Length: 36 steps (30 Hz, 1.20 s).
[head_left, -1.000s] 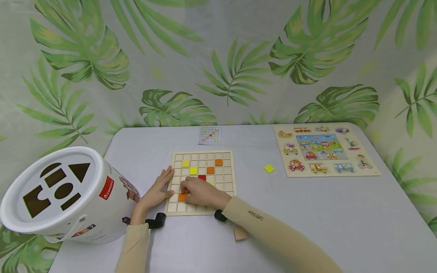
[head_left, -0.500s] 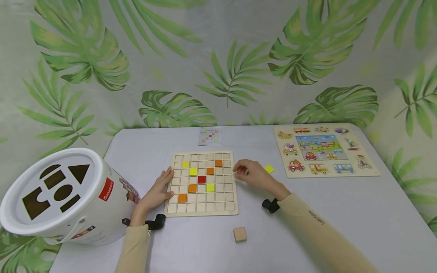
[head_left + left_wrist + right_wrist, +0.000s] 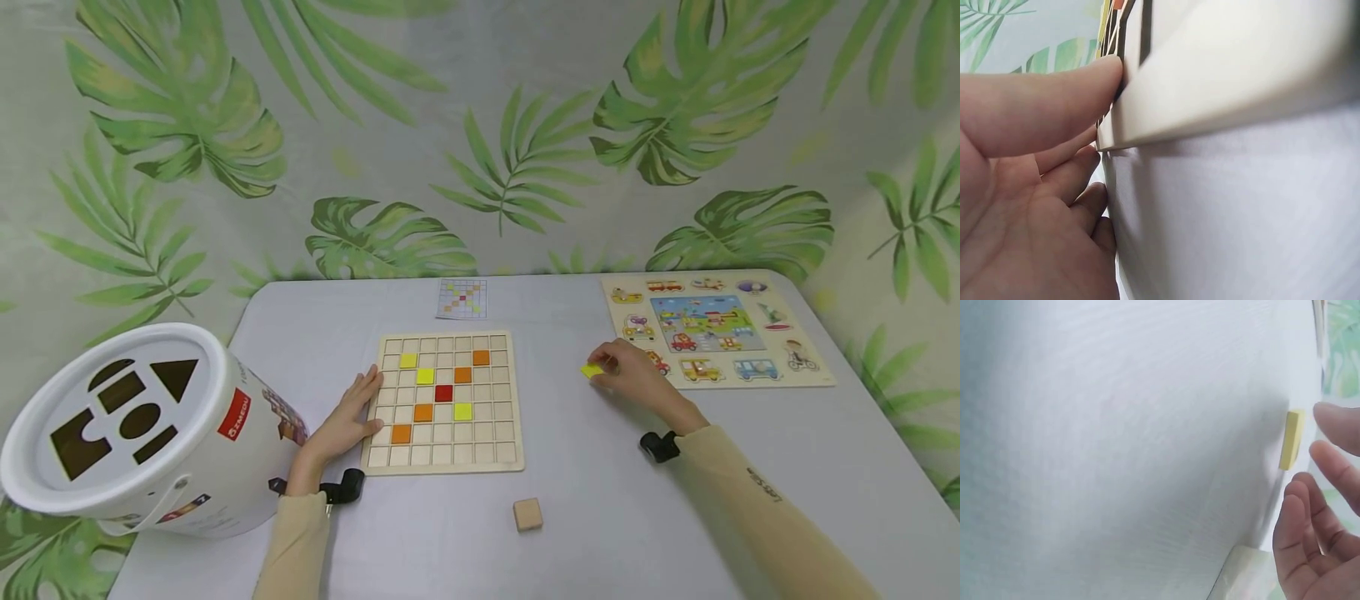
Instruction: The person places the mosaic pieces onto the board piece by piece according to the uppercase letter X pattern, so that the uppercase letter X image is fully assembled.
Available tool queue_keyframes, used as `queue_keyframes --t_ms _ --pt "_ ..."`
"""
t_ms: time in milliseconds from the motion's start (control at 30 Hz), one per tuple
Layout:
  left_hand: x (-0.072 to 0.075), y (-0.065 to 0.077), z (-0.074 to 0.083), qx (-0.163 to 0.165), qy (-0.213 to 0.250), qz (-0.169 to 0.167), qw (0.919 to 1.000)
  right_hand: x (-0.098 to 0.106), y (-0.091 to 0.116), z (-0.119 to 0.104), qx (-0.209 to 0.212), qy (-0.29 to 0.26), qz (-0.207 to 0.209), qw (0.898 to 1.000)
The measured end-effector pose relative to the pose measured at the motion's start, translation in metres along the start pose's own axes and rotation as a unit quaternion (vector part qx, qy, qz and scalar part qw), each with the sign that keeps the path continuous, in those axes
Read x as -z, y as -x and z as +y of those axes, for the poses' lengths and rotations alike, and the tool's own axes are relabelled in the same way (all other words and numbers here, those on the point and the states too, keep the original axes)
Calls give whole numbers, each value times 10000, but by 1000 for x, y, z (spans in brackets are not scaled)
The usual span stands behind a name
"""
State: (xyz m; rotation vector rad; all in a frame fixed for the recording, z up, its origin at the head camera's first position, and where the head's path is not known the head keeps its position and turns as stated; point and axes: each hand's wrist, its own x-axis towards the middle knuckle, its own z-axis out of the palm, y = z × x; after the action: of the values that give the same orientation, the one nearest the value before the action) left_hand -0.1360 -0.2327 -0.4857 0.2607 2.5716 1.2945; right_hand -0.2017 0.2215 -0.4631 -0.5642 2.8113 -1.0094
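Observation:
My left hand (image 3: 347, 422) rests along the left edge of a wooden grid board (image 3: 483, 458), fingers extended. In the left wrist view the thumb (image 3: 1054, 112) lies against the board's rim (image 3: 1210, 106). Several yellow and orange square tiles and a red tile (image 3: 444, 393) sit in the board's cells, forming two crossing diagonals. My right hand (image 3: 637, 375) is at a loose yellow tile (image 3: 590, 370) on the table right of the board. The right wrist view shows its fingers loosely bent beside the yellow tile (image 3: 1291, 440), with a gap between thumb and tile.
A small pattern card (image 3: 462, 298) lies behind the board. At the right back is a vehicle picture puzzle (image 3: 708, 325). A wooden cube (image 3: 527, 514) sits in front of the board. A white bucket with a shape-hole lid (image 3: 225, 467) stands at the left.
My right hand has left the lower-left orange tiles on the board and moved right to the loose yellow tile. The left hand stays at the board's edge.

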Motion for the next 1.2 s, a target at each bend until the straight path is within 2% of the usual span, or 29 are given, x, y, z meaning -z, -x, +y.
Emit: queue_keyframes --t_ms 200,400,600,800,1000,1200 --pt "0 0 1 -26 34 10 10000 -6 -5 3 -75 166 -89 9998" --pt "1 0 1 16 61 2 10000 -9 -10 -6 -20 105 -127 9999" --pt "1 1 1 16 45 20 10000 -24 -12 -31 567 -201 -271 9978" --pt "1 2 1 -157 114 84 9998 -50 -13 -69 1058 -465 -781 9902" --pt "1 3 1 -236 201 111 9995 -73 -11 -101 1387 -445 -1269 9812" --pt "2 3 2 -208 187 110 9995 -88 -9 -115 1599 -167 -1515 9753"
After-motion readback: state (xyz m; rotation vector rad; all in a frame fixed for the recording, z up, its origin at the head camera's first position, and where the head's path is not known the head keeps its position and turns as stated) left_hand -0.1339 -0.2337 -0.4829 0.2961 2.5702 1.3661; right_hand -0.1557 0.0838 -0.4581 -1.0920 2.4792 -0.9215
